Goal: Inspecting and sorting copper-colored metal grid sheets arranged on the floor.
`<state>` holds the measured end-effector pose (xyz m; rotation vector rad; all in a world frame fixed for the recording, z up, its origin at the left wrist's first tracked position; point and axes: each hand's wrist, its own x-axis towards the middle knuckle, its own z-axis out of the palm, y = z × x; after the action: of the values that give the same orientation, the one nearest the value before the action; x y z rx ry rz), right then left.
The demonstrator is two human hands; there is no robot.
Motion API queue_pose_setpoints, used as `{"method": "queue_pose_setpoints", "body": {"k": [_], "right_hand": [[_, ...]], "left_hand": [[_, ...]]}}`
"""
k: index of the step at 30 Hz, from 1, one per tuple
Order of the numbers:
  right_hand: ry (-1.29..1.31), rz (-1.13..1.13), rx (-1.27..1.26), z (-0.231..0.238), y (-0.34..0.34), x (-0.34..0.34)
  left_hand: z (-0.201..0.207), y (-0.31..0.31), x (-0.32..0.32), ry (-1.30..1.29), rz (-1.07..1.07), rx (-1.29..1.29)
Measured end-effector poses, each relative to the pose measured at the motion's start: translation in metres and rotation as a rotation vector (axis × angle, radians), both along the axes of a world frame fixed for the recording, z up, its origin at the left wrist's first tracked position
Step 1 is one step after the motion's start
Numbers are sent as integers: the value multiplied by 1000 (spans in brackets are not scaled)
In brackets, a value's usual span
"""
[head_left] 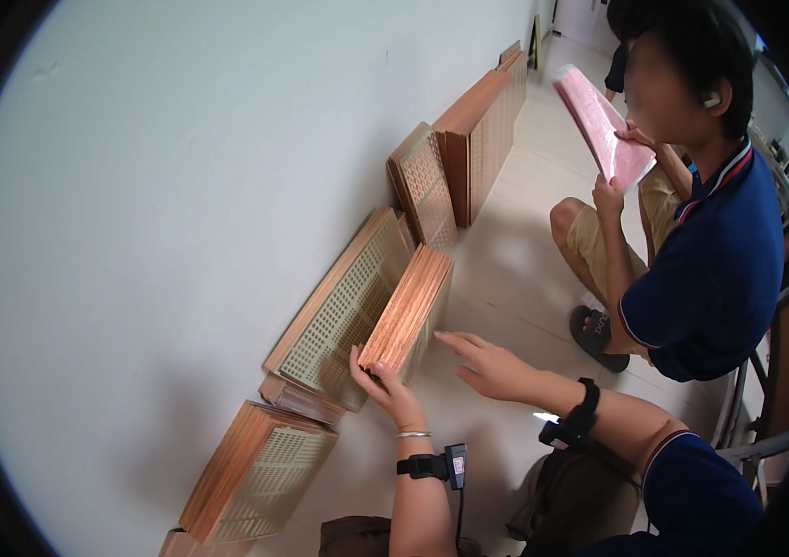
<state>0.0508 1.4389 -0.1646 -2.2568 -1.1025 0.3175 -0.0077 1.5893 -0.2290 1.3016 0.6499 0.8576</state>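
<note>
A thick stack of thin brown-edged boards (407,306) stands tilted in front of me, a little out from the wall. My left hand (387,390) is closed round its near end, with the thumb on one side and the fingers on the other. To the right of the stack, my right hand (487,365) has its fingers stretched out and holds nothing. Its fingertips are close to the stack's right face; whether they touch it I cannot tell. Just behind, a larger perforated pale green board (339,311) leans on the wall.
More stacks of perforated boards lean along the wall, one near left (269,473) and others farther off (427,176). At right a person in a dark blue shirt (710,269) crouches, holding pink sheets (603,130) in both hands. Light tiles (524,278) cover the floor.
</note>
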Motion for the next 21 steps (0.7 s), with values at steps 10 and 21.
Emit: {"method": "queue_pose_setpoints", "body": {"k": [10,21], "right_hand": [[914,-580,314,-20,65,8],[860,-624,320,-41,62,5]], "left_hand": [[-7,7,-3,16,-32,22],[-8,5,-2,1,-35,-42]]}}
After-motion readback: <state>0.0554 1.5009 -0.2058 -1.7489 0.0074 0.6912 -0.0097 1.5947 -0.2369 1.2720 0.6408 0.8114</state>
